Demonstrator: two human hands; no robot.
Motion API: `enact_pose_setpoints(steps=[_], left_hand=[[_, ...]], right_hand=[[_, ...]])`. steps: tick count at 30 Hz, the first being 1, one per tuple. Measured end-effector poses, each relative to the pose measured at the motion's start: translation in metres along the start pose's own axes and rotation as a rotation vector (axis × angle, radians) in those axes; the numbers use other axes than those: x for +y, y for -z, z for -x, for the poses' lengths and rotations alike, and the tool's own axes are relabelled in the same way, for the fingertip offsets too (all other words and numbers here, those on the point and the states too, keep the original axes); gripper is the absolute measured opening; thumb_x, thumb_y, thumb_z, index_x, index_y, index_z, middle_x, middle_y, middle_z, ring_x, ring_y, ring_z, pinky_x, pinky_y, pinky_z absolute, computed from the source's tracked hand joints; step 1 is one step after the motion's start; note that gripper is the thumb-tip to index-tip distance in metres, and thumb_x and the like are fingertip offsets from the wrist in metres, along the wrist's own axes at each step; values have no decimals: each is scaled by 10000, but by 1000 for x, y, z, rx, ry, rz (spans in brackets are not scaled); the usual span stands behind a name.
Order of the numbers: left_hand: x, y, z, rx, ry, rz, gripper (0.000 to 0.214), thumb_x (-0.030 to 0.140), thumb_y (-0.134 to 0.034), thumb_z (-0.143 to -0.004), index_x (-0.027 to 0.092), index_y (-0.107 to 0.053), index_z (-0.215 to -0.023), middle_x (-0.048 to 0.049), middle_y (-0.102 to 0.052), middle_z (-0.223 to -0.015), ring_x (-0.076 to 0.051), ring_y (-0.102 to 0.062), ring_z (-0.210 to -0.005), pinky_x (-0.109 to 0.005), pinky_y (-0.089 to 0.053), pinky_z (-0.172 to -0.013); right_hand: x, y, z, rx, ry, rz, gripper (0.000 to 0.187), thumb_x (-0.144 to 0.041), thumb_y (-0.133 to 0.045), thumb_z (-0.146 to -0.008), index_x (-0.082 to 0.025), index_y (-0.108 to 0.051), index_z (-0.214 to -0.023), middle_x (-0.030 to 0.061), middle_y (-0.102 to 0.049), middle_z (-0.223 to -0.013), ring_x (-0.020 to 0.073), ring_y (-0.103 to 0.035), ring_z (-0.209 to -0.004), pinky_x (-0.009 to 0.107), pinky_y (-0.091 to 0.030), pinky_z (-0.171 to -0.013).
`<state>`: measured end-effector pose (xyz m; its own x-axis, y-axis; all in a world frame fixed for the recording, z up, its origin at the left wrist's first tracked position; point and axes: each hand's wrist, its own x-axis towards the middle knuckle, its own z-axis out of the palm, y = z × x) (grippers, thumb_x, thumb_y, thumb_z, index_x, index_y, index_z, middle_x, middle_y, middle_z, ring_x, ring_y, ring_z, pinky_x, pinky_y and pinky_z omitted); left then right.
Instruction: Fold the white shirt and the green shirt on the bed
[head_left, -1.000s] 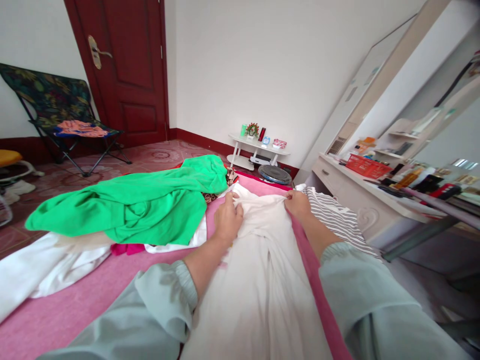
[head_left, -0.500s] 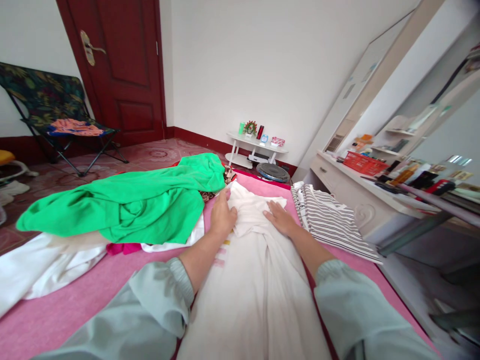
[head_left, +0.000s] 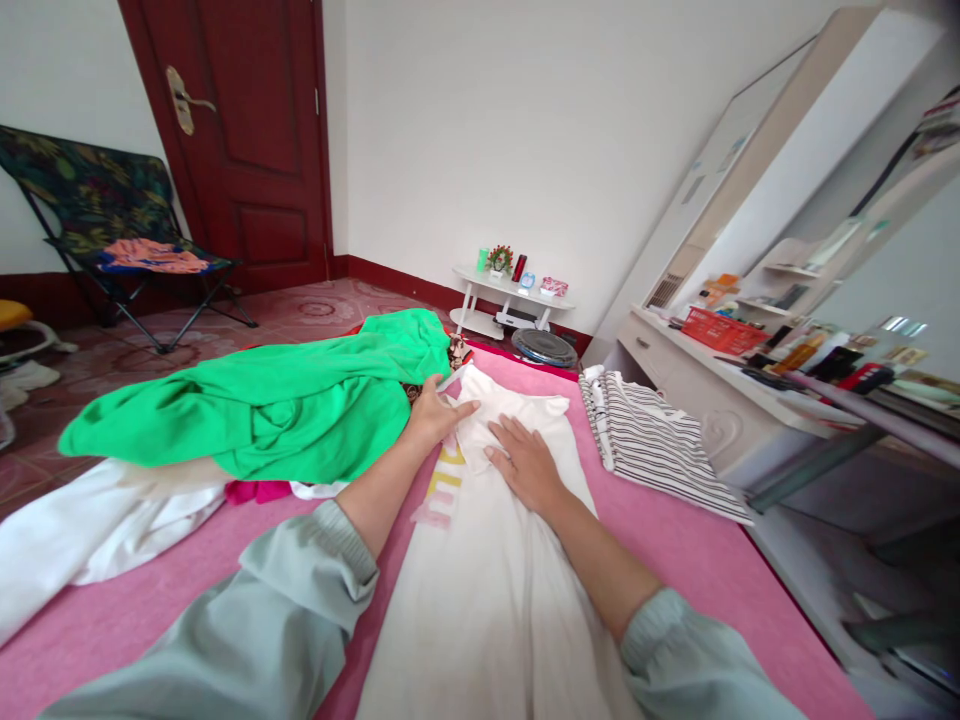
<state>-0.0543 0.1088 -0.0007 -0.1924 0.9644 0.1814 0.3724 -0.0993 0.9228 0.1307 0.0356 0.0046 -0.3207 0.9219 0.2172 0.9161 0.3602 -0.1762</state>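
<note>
The left hand (head_left: pixel 435 412), thumb spread, touched the left border of the white garment (head_left: pixel 480 600); any pinch was unclear. Mid-way across the pink cover (head_left: pixel 697 555), the garment's long axis ran near to far, lettered end toward the far edge. The right hand (head_left: pixel 525 462) lay flat on it, gripping nothing.

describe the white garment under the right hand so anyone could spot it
On the pink cover, look between the green garment and the striped garment. The long white garment there, under the right hand, alone shows yellow and pink print.
</note>
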Motion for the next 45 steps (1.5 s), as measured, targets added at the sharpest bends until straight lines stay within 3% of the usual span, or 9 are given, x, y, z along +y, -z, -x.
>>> enact_pose_setpoints(steps=[5, 11, 19, 23, 26, 29, 32, 38, 45], left_hand=[[6, 10, 1, -76, 19, -193, 817, 472, -769, -599, 122, -436, -1258, -137, -642, -1083, -256, -605, -976, -323, -459, -807], [4, 7, 1, -54, 0, -228, 690, 532, -687, -662, 134, -522, -1200, -110, -674, -990, -238, -632, -871, -300, -473, -728], [-6, -3, -4, -12, -97, -42, 354, 170, -585, -729, 160, -688, -1067, -28, -709, -800, -171, -640, -731, -259, -499, -707], [-1, 0, -3, 24, -137, -29, 357, 160, -568, -738, 153, -693, -1072, -49, -699, -964, -173, -637, -811, -267, -501, -774], [17, 3, 13, -15, -354, 29, 330, 137, -557, -742, 179, -710, -1032, -43, -663, -1085, -167, -613, -922, -254, -477, -848], [39, 3, 35, -334, -477, 90, 316, 205, -593, -755, 198, -702, -1051, -33, -685, -1008, -137, -611, -799, -226, -491, -741], [50, 0, 48, -550, -410, 163, 364, 378, -572, -799, 151, -685, -1061, -39, -697, -845, -101, -551, -571, -197, -447, -538], [31, -1, 34, -268, -378, -89, 301, 401, -531, -810, 161, -713, -795, -28, -693, -737, -122, -574, -602, -208, -404, -564], [32, 1, 37, -282, -181, -451, 223, 427, -643, -670, 206, -674, -674, -15, -679, -684, -147, -592, -609, -221, -346, -507]], right_hand=[[-8, 12, 11, 290, 85, -80, 282, -367, -475, -887, -180, -608, -1052, 101, -603, -1128, 226, -516, -1075, 367, -365, -933], [-20, 15, 16, 214, 243, -5, 144, -307, -597, -806, -205, -619, -906, 57, -616, -916, 213, -530, -896, 339, -375, -800], [-19, 17, 18, 230, 354, -191, 232, -307, -457, -900, -202, -644, -989, 65, -649, -922, 188, -566, -877, 327, -394, -816], [-18, 16, 15, 213, 176, -349, 326, -379, -397, -928, -204, -672, -940, 60, -660, -962, 180, -583, -905, 305, -412, -829], [-8, 10, 9, 244, -59, -665, 459, -471, -322, -934, -173, -670, -899, 64, -676, -887, 172, -608, -812, 300, -445, -792], [6, 4, 4, 420, -287, -1071, 518, -560, -328, -897, -143, -618, -999, 80, -673, -869, 167, -620, -710, 304, -482, -703], [17, 0, 1, 546, -426, -1306, 518, -612, -404, -839, -158, -571, -1026, 64, -662, -820, 175, -620, -669, 291, -482, -598], [18, -3, 2, 536, -359, -1094, 393, -341, -691, -662, -177, -589, -1004, -1, -635, -755, 141, -581, -649, 249, -444, -602], [30, -5, -18, 508, -426, -787, 314, -403, -599, -730, -168, -638, -934, 40, -659, -792, 184, -605, -720, 292, -462, -664]])
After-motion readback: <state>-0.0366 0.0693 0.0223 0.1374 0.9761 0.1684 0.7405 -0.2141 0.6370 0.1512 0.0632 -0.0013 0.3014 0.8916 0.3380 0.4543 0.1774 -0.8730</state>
